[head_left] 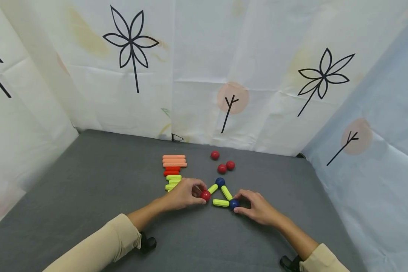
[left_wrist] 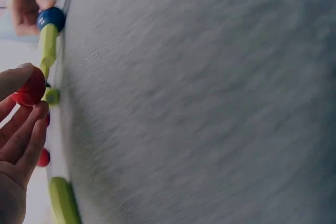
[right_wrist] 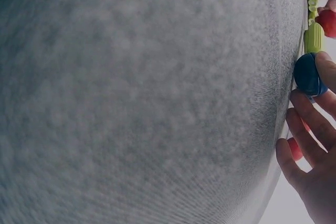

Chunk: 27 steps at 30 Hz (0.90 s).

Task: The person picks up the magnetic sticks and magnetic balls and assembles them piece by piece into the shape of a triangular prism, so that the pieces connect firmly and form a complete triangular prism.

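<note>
A triangle of yellow-green sticks and balls lies flat near the middle of the grey counter [head_left: 88, 196]. Its top corner is a blue ball [head_left: 220, 181], its right corner a second blue ball [head_left: 234, 204], and its left corner a red ball [head_left: 205, 195]. The bottom stick [head_left: 220, 203] joins the right ball but seems to stop just short of the red one, so the step in hand looks like closing that last corner. The left hand [head_left: 185, 193] pinches the red ball between thumb and fingertips; the right hand [head_left: 255, 206] curls its fingers round the lower blue ball, steadying that corner. The next move probably calls for easing the red ball against the free stick end while the right hand keeps the frame from sliding. Beyond the triangle lie three loose red balls [head_left: 222, 168], and to the left a row of spare sticks [head_left: 174, 166], orange, red and yellow-green.
</note>
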Each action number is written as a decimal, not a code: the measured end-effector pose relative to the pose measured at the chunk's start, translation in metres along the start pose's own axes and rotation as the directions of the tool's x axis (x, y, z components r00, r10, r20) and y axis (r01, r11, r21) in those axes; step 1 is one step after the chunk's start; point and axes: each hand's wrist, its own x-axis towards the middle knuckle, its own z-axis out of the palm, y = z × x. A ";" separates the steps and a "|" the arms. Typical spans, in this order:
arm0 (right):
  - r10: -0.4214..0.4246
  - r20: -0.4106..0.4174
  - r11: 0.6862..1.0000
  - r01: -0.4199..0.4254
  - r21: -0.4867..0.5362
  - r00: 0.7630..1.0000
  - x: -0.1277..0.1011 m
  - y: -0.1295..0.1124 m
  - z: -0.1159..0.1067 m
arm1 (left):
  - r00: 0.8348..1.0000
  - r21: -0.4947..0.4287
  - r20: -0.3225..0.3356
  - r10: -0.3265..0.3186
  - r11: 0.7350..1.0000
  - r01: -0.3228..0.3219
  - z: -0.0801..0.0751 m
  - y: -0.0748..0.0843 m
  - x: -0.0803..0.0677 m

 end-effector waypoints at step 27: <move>0.167 0.037 0.981 -0.170 0.096 0.985 0.078 -0.006 0.000 | 0.999 0.114 0.035 0.035 0.993 -0.039 0.017 0.000 -0.004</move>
